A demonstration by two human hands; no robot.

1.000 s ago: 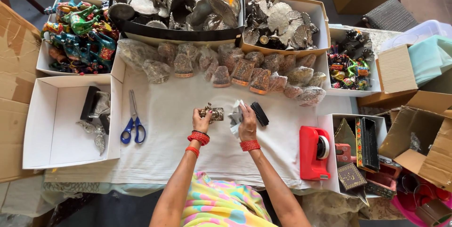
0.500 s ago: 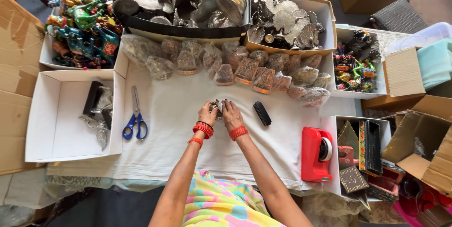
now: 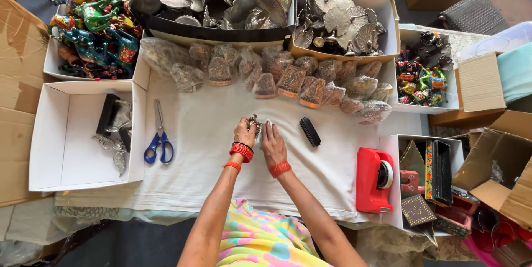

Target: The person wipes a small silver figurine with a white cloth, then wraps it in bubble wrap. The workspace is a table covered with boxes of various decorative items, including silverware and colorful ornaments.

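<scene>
Head view shows us plastic-wrapped figurines (image 3: 288,81) rowed across upper centre, while at frame centre our left hand (image 3: 244,133) grips a small brass figurine (image 3: 254,123) and our right hand (image 3: 272,144) lies flat, fingers extended, beside it.

A table draped in white cloth (image 3: 210,156) carries blue-handled scissors (image 3: 158,142) toward its left edge, beside an open white cardboard box (image 3: 61,156). A black oblong brush (image 3: 310,132) lies near the middle, a red tape dispenser (image 3: 372,180) by the right edge. Plastic-wrapped brown figurines (image 3: 288,81) line the far edge, before boxes of metal ornaments (image 3: 338,20).
</scene>
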